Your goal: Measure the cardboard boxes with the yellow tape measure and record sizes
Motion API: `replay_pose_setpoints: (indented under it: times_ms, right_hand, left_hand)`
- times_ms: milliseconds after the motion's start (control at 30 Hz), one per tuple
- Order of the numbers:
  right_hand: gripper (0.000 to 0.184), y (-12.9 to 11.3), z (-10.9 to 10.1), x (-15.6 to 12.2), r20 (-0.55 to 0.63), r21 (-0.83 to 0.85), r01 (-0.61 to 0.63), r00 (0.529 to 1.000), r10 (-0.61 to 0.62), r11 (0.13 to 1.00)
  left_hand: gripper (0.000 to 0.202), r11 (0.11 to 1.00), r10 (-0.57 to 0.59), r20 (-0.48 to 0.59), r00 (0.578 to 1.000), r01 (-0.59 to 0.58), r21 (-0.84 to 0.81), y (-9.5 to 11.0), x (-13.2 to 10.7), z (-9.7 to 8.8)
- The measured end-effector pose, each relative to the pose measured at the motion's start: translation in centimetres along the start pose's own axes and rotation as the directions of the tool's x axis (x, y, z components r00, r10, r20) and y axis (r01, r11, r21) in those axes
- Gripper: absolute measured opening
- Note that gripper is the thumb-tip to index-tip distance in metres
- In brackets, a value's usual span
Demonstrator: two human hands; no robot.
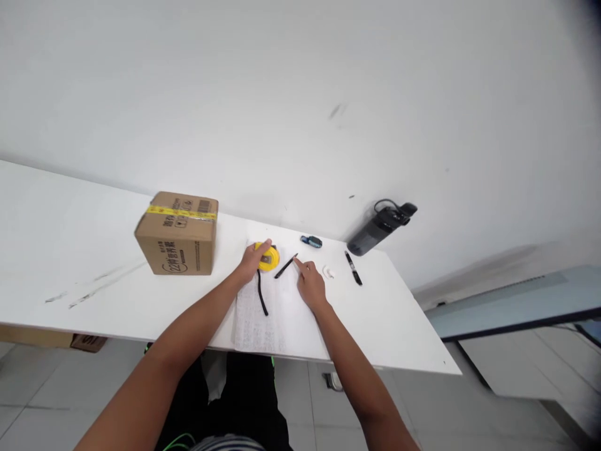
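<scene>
A yellow tape measure [268,257] with a black wrist strap [261,294] is in my left hand [249,263], its fingers closed around the left side of the case. It is over the top part of an open notebook [258,326] covered in handwriting. My right hand [310,282] has its fingertips at the upper end of a slim black pen [285,267], the other fingers curled in. Whether the pen rests on the page or is slightly raised is hard to see. To the right of that hand lies a small white curled item [328,272].
A cardboard box [183,244] with yellow tape stands on the white table [113,275] to the left. Near the wall are a small dark blue item [311,241] and a leaning-looking dark bottle [378,230]. A black marker [353,268] lies near the right edge.
</scene>
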State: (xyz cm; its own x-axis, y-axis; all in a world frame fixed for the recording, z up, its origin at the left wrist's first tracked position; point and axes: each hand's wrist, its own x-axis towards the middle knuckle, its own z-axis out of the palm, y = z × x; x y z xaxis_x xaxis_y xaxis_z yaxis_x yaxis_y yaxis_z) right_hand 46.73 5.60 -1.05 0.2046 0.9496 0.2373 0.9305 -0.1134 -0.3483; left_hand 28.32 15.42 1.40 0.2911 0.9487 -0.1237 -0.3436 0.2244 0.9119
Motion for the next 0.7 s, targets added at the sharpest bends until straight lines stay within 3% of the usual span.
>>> replay_pose_setpoints:
  times_ms: [133,267,333,400,467,533,600,667,700]
  right_hand:
    - [0.055,-1.0,0.1,-0.3,-0.074,0.013,-0.013,0.997,0.013,1.0]
    - [0.05,-3.0,-1.3,-1.2,-0.177,0.262,0.091,0.983,-0.045,0.961]
    - [0.059,-5.2,-2.3,-2.0,-0.141,0.504,0.14,0.987,-0.078,0.852]
    - [0.073,-8.3,-3.0,-3.1,-0.114,0.724,0.205,0.977,-0.179,0.659]
    - [0.085,-12.4,-3.5,-4.0,-0.18,0.813,0.322,0.932,-0.316,0.485]
    - [0.088,-17.0,-3.8,-4.3,-0.271,0.804,0.422,0.887,-0.374,0.419]
    - [0.087,-21.6,-4.2,-3.3,-0.343,0.8,0.466,0.872,-0.349,0.377]
    - [0.084,-25.5,-4.9,-1.1,-0.388,0.804,0.482,0.869,-0.306,0.349]
    - [0.081,-27.1,-5.3,0.3,-0.388,0.813,0.475,0.873,-0.294,0.338]
  left_hand:
    - [0.057,0.995,0.089,0.08,0.993,-0.092,0.041,1.2,-2.1,0.4]
    - [0.057,0.964,0.252,0.141,0.958,-0.261,0.055,3.9,-6.7,0.6]
    - [0.057,0.939,0.331,0.131,0.935,-0.34,0.056,5.2,-9.3,0.3]
    - [0.056,0.903,0.421,0.095,0.902,-0.426,0.05,6.4,-11.7,-0.3]
    - [0.058,0.833,0.55,0.035,0.834,-0.551,0.05,7.9,-13.6,-1.0]
    - [0.065,0.719,0.694,-0.021,0.72,-0.69,0.084,10.1,-15.0,-2.0]
    - [0.075,0.608,0.792,-0.065,0.607,-0.776,0.168,12.9,-15.9,-3.4]
    - [0.082,0.569,0.819,-0.116,0.561,-0.771,0.287,16.1,-16.4,-5.4]
    - [0.083,0.581,0.809,-0.144,0.57,-0.738,0.343,17.6,-16.5,-6.6]
